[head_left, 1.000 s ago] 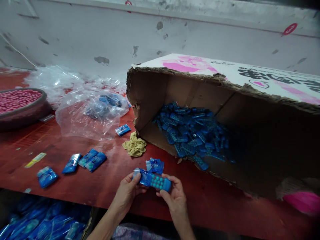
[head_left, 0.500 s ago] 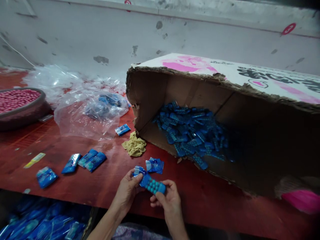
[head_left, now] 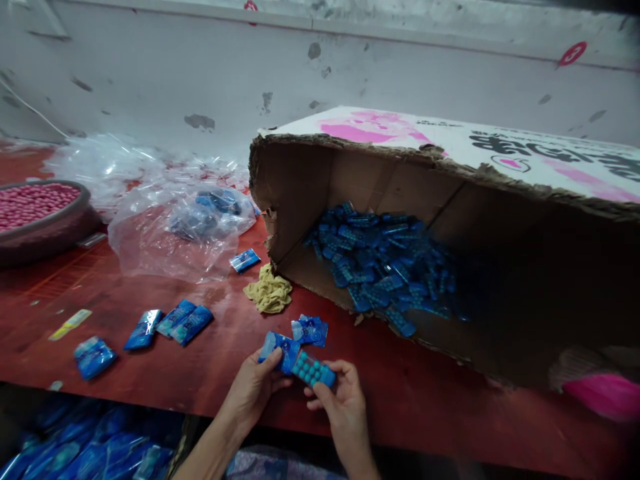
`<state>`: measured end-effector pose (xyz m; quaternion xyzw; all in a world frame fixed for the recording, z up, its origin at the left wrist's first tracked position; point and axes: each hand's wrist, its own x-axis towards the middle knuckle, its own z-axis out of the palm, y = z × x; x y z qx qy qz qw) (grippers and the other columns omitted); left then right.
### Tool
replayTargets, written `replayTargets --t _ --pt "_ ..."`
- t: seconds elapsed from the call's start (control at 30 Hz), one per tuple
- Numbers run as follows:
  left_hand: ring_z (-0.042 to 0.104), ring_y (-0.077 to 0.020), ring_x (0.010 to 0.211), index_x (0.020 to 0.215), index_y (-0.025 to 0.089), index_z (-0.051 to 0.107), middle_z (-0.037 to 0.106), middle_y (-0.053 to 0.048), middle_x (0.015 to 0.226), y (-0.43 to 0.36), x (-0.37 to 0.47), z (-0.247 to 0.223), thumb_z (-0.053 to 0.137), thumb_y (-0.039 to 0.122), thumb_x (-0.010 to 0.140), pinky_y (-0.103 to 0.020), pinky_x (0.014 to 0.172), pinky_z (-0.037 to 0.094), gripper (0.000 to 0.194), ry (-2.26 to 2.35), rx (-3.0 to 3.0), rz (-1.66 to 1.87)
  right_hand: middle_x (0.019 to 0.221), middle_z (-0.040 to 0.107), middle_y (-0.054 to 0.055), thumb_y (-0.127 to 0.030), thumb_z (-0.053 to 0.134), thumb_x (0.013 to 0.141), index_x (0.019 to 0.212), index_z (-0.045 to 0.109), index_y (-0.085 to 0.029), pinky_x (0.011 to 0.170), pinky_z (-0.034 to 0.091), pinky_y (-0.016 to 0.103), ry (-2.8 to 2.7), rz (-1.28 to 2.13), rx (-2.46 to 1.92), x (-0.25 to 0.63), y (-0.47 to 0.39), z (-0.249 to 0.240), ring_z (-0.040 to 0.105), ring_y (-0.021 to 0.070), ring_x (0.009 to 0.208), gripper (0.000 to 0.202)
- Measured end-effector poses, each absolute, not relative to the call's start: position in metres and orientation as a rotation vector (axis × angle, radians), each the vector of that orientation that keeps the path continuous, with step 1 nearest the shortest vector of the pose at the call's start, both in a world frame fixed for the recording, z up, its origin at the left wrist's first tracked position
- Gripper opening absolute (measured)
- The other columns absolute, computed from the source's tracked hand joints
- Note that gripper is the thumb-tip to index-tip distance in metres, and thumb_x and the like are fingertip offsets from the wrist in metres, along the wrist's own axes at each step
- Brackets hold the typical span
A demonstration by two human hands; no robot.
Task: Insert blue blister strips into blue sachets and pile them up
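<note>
Between thumb and fingers, my left hand (head_left: pixel 257 383) grips a blue printed packet (head_left: pixel 281 351). My right hand (head_left: pixel 340 393) holds a small clear case of turquoise balls (head_left: pixel 309 368) by its blue end. The other end of the case meets the packet's edge; whether it reaches inside I cannot tell. Just beyond them on the red table lie flat blue packets (head_left: pixel 310 331). To the right, a large cardboard box (head_left: pixel 295 177) lies on its side with a heap of similar blue cases (head_left: pixel 385 260) in it.
Several filled blue packets (head_left: pixel 185 321) lie at left. A crumpled yellow cloth (head_left: pixel 269 290) sits by the box corner. Behind are a clear plastic bag (head_left: pixel 150 233) and a bowl of pink balls (head_left: pixel 83 200). More blue packets (head_left: pixel 100 440) fill a container below the table edge.
The packet and the ball case have come slightly apart, so more of the packet shows. My right hand has shifted a little to the right.
</note>
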<state>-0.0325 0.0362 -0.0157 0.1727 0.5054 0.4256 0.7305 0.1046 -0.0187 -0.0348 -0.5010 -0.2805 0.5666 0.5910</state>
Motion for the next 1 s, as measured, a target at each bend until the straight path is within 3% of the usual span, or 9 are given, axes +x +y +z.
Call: replayTargets --t 0.2,0.37,0.5,0.67,0.77,0.87,1.0 --pt "0.063 -0.0169 0.055 0.071 0.014 0.058 0.067 -0.004 0.062 0.035 -0.032 -0.018 0.073 0.031 0.059 -0.024 0.047 0.049 0.026 1.116 0.331 0.947 0.087 0.055 0.000 -0.034 0.064 0.071 0.090 0.043 -0.022 0.048 0.052 0.023 -0.664 1.220 -1.215 0.113 -0.018 -0.035 0.063 0.0125 0.060 0.031" --pt "0.057 -0.0117 0.043 0.069 0.015 0.055 0.062 0.000 0.052 0.034 -0.032 -0.018 0.068 0.030 0.064 -0.019 0.040 0.043 0.021 1.090 0.248 0.917 0.082 0.057 0.000 -0.033 0.058 0.077 0.091 0.045 -0.021 0.052 0.052 0.025 -0.769 1.127 -1.321 0.121 -0.015 -0.037 0.062 0.0139 0.062 0.023" --pt "0.052 -0.0092 0.037 0.071 0.017 0.054 0.058 0.003 0.050 0.033 -0.034 -0.018 0.068 0.027 0.065 -0.018 0.037 0.040 0.019 1.047 0.215 0.907 0.086 0.062 0.004 -0.029 0.051 0.080 0.092 0.053 -0.021 0.069 0.051 0.031 -1.080 0.852 -1.528 0.129 -0.011 -0.037 0.061 0.0181 0.077 0.015" --pt "0.048 -0.0074 0.038 0.068 0.016 0.056 0.057 0.003 0.052 0.033 -0.035 -0.018 0.069 0.031 0.064 -0.018 0.037 0.037 0.020 1.014 0.404 0.895 0.103 0.062 0.009 -0.029 0.054 0.078 0.093 0.060 -0.022 0.090 0.039 0.043 -1.383 0.435 -1.656 0.130 -0.005 -0.024 0.053 0.0257 0.102 0.018" --pt "0.046 -0.0058 0.039 0.066 0.013 0.059 0.056 0.002 0.050 0.033 -0.034 -0.019 0.070 0.030 0.062 -0.017 0.039 0.036 0.020 1.043 0.545 0.875 0.098 0.064 0.008 -0.028 0.057 0.075 0.102 0.057 -0.022 0.080 0.045 0.036 -1.255 0.712 -1.571 0.120 0.003 -0.012 0.058 0.0217 0.091 0.027" --pt "0.044 -0.0054 0.038 0.062 0.012 0.061 0.055 0.002 0.047 0.034 -0.031 -0.019 0.071 0.028 0.060 -0.018 0.040 0.035 0.019 1.068 0.616 0.891 0.077 0.065 0.002 -0.024 0.055 0.076 0.099 0.054 -0.019 0.062 0.048 0.025 -1.057 1.170 -1.333 0.106 0.015 -0.008 0.061 0.0149 0.068 0.024" --pt "0.045 -0.0067 0.038 0.062 0.012 0.063 0.056 0.001 0.047 0.033 -0.029 -0.019 0.073 0.032 0.057 -0.019 0.038 0.035 0.023 1.068 0.503 0.913 0.058 0.055 -0.005 -0.022 0.054 0.075 0.095 0.052 -0.018 0.056 0.044 0.020 -0.950 1.209 -1.292 0.095 0.024 -0.012 0.052 0.0106 0.055 0.020"
